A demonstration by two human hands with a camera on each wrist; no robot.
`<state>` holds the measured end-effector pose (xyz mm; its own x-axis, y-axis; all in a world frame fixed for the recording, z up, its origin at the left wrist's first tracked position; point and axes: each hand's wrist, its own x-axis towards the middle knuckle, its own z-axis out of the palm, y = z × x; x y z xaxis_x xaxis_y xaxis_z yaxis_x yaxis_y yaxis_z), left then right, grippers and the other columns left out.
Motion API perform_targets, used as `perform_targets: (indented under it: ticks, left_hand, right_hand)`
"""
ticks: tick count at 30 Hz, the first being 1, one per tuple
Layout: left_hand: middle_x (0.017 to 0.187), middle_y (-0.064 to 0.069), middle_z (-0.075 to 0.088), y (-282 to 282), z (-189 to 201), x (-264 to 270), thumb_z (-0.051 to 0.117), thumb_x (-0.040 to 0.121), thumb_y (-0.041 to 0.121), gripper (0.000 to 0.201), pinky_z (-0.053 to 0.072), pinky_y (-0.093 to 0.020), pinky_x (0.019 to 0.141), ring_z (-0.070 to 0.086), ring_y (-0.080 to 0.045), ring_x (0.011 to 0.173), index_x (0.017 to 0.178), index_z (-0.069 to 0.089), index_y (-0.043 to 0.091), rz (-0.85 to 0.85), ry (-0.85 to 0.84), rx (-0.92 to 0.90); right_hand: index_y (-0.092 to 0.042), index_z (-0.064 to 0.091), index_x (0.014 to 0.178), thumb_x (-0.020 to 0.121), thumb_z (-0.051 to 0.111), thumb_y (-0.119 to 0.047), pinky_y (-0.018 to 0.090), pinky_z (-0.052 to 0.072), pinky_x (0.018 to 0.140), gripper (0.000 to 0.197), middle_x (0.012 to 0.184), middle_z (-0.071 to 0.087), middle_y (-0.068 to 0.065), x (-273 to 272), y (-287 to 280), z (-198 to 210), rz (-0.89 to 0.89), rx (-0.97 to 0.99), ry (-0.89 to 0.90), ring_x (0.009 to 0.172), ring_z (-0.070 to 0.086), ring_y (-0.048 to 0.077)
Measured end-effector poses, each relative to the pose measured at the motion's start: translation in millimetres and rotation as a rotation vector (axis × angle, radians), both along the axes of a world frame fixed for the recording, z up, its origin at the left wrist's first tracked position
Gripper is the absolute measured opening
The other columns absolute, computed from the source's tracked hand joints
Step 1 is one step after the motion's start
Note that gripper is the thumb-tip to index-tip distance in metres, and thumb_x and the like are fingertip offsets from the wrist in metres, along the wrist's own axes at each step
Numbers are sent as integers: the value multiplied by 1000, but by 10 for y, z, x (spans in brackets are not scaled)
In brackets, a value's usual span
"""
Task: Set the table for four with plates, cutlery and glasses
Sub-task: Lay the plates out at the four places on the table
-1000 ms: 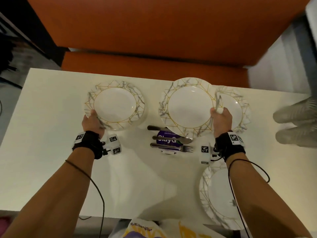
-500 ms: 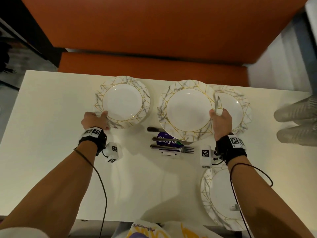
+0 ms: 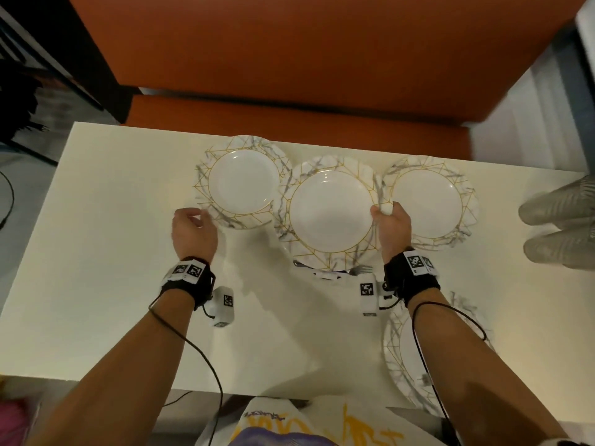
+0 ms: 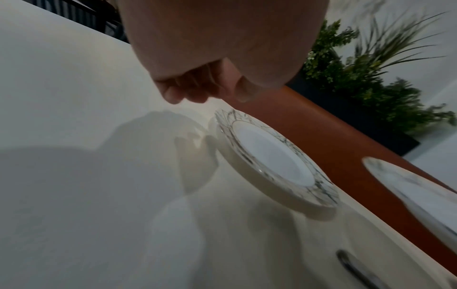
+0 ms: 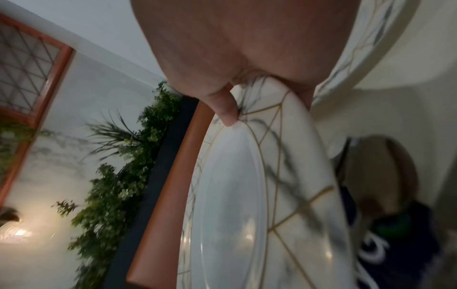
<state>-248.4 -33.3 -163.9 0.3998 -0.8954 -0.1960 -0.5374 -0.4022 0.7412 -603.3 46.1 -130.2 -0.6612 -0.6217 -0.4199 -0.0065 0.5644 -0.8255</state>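
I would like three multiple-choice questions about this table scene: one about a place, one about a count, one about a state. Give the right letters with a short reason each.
1. Where does the cutlery lie?
A. mostly hidden under the held plate
B. left of the left hand
C. on the bench

2. How many plates are in the head view?
A. two
B. three
C. four

3. What is the left hand doing?
A. gripping a fork
B. holding nothing
C. lifting a glass

Answers:
1 A: the cutlery peeks out below the held plate.
2 C: three in a row, one plate by the right forearm.
3 B: the left hand is beside the left plate, fingers free.

Table (image 3: pixel 96 252) left open; plates (image 3: pixel 243 181) crowd far edge, cutlery (image 3: pixel 362 269) prob. underneath.
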Motion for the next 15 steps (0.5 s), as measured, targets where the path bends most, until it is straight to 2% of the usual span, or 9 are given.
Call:
perform_targets:
  ticks: [3, 5, 6, 7, 9, 10, 12, 14, 15]
  left_hand:
    - [91, -3, 72, 289, 117, 12, 53, 104, 39, 30, 46, -22, 67, 67, -23, 78, 110, 68, 13, -173, 145, -9]
    - [88, -2, 73, 398, 119, -10, 54, 103, 43, 32, 50, -23, 62, 69, -21, 69, 111, 70, 17, -262, 258, 16]
    - [87, -2, 73, 529, 158, 180, 57, 101, 43, 29, 52, -25, 61, 68, -20, 67, 110, 71, 19, -302, 263, 14]
    - [86, -1, 73, 562, 127, 195, 61, 99, 43, 26, 53, -26, 62, 67, -20, 67, 109, 72, 22, -321, 246, 17]
    - [87, 4, 71, 677, 86, 376, 69, 94, 41, 21, 55, -27, 73, 67, -16, 73, 109, 73, 27, -307, 188, 32]
    - [87, 6, 70, 764, 60, 523, 71, 93, 38, 19, 56, -30, 79, 67, -14, 77, 109, 73, 27, -296, 171, 57]
    - [84, 8, 70, 922, -21, 845, 72, 92, 35, 14, 58, -38, 85, 68, -17, 78, 105, 72, 29, -293, 173, 104]
    - [84, 5, 72, 1057, -77, 1139, 72, 91, 34, 11, 60, -44, 86, 70, -23, 77, 102, 71, 32, -308, 163, 144]
    - [85, 2, 73, 1124, -91, 1261, 72, 90, 33, 12, 60, -45, 86, 70, -25, 77, 102, 71, 32, -313, 156, 160]
  right_hand:
    - [-5, 63, 125, 95, 59, -20, 29, 47, 81, 33, 114, 67, 7, 396, 132, -14, 80, 8, -72, 106, 61, 27]
    - [-9, 60, 129, 97, 59, -22, 30, 43, 87, 35, 120, 63, 9, 608, 217, -67, 127, 40, -86, 116, 57, 30]
    - [-12, 60, 129, 97, 60, -23, 29, 41, 88, 33, 121, 62, 9, 889, 356, -65, 142, 50, -112, 119, 56, 29]
    - [-14, 61, 124, 98, 59, -21, 24, 42, 83, 26, 117, 63, 6, 968, 399, -69, 150, 44, -121, 115, 58, 26]
    - [-10, 60, 130, 101, 55, -14, 6, 41, 65, 29, 108, 61, -2, 1213, 564, -69, 186, 56, -138, 98, 59, 13]
    - [-9, 56, 135, 102, 53, -12, 3, 40, 59, 33, 104, 59, -6, 1357, 690, -104, 206, 75, -134, 93, 57, 7]
    - [-14, 46, 140, 102, 51, -12, 11, 41, 58, 38, 98, 58, -10, 1650, 929, -166, 254, 119, -105, 86, 56, 4]
    - [-16, 42, 141, 100, 50, -15, 20, 43, 61, 41, 106, 63, 0, 1917, 1117, -245, 313, 194, -74, 85, 59, 12]
    - [-16, 42, 142, 99, 51, -15, 24, 47, 65, 44, 115, 64, 6, 2042, 1197, -288, 343, 231, -45, 91, 61, 18]
